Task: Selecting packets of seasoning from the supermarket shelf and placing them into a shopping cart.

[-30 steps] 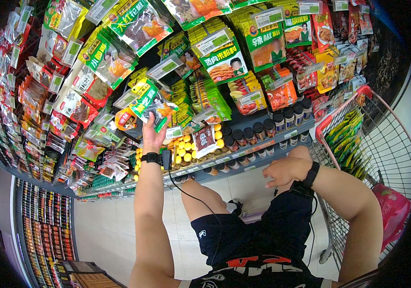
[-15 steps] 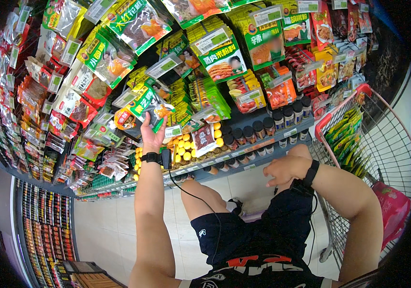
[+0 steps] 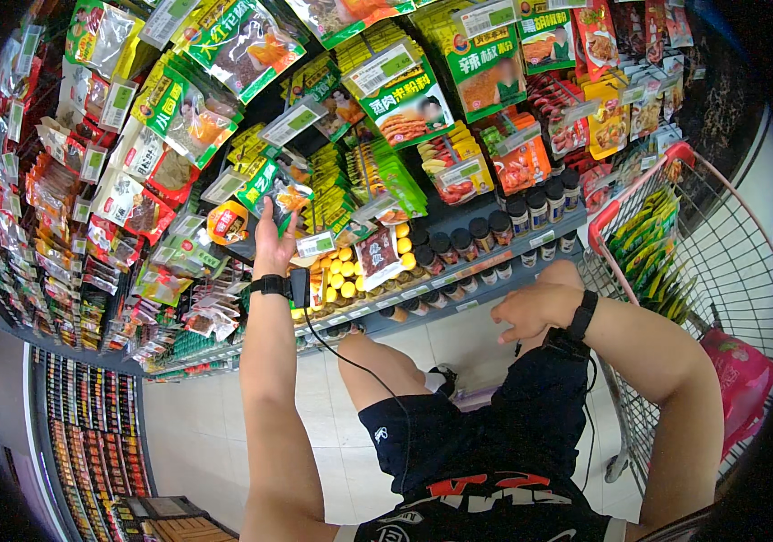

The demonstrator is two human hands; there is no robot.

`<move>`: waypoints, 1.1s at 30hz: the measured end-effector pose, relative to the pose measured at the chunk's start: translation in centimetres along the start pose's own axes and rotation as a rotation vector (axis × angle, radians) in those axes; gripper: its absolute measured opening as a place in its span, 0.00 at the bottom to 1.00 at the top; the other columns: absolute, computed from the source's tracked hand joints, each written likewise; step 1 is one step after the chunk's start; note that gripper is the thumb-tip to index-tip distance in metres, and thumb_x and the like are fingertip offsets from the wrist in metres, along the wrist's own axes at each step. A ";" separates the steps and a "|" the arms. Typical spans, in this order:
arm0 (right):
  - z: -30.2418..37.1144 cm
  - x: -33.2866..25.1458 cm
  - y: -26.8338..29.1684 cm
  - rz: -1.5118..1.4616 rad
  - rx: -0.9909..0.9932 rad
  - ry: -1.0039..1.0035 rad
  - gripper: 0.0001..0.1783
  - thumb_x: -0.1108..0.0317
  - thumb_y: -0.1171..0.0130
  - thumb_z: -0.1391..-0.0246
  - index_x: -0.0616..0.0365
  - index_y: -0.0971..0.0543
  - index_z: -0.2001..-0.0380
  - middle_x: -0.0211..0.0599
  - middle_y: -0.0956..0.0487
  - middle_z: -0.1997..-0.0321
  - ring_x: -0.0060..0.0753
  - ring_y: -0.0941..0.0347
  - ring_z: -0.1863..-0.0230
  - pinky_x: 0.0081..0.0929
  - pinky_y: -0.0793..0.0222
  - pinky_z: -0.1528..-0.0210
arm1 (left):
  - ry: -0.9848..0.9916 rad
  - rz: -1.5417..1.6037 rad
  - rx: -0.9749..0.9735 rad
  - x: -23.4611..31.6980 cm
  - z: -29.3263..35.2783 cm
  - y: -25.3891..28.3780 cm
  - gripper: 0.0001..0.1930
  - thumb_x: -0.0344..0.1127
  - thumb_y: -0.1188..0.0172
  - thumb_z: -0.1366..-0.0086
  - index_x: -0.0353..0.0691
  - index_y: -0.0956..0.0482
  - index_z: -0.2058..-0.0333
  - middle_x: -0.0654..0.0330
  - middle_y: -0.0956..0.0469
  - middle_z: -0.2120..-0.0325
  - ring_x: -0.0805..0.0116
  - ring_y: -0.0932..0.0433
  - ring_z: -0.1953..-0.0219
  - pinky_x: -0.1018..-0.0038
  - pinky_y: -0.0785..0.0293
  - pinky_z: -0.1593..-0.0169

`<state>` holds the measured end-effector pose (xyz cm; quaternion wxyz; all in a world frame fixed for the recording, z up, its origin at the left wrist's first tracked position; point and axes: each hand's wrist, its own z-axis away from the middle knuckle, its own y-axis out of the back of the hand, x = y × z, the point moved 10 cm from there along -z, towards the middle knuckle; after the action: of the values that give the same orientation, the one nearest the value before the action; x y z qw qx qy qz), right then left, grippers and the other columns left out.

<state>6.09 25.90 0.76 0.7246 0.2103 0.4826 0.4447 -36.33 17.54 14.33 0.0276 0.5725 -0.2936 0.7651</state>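
A left hand (image 3: 274,242) is touching a green-and-yellow packet (image 3: 278,188) on the rack.

The packet is hanging low among the other pouches, with a price tag (image 3: 224,186) just beside it and an orange-labelled packet (image 3: 227,222) to its left; the left grip is laying its fingers on the packet's lower part, though from here I cannot tell whether it is pinching the film or only touching it. The right hand (image 3: 535,309) is hanging by the knee, its grip loosely curled with the fingers parted. Large pale characters are running across the packet's green front, the tag is showing a white and green face, and below, a dark red-brown pouch (image 3: 379,257) is bearing white characters near yellow-capped jars (image 3: 343,271).
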 end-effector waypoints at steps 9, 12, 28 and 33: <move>-0.2 0.4 -0.3 0.037 0.018 0.001 0.28 0.45 0.46 0.46 0.61 0.24 0.59 0.54 0.22 0.56 0.57 0.26 0.52 0.51 0.32 0.52 | 0.188 0.376 0.115 -2.0 -3.3 1.1 0.24 0.42 0.39 0.37 0.35 0.31 0.46 0.53 0.32 0.48 0.61 0.26 0.52 0.72 0.20 0.53; -0.3 0.3 -0.3 0.024 0.045 0.047 0.27 0.45 0.46 0.46 0.61 0.23 0.60 0.54 0.22 0.58 0.58 0.26 0.53 0.51 0.32 0.53 | 0.130 0.418 0.119 -2.6 -4.1 1.6 0.28 0.42 0.38 0.38 0.34 0.36 0.44 0.51 0.34 0.47 0.60 0.28 0.51 0.73 0.20 0.51; 0.0 0.6 -0.2 -0.003 -0.015 -0.041 0.29 0.44 0.45 0.47 0.59 0.25 0.55 0.52 0.24 0.50 0.56 0.29 0.48 0.51 0.33 0.50 | -0.002 0.269 -0.032 -0.5 -5.2 -3.1 0.40 0.40 0.45 0.34 0.38 0.61 0.33 0.51 0.61 0.33 0.53 0.47 0.34 0.66 0.34 0.37; -0.5 0.9 -0.4 -0.013 0.020 0.013 0.28 0.45 0.45 0.47 0.60 0.24 0.57 0.53 0.23 0.55 0.57 0.27 0.51 0.51 0.32 0.52 | 0.025 0.229 0.168 -1.5 -3.7 -1.7 0.29 0.40 0.47 0.36 0.34 0.47 0.42 0.50 0.48 0.39 0.57 0.43 0.39 0.63 0.49 0.33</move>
<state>5.97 26.41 -0.26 0.7223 0.2116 0.4929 0.4366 -38.30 21.19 13.06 -0.1044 0.5258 -0.2917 0.7922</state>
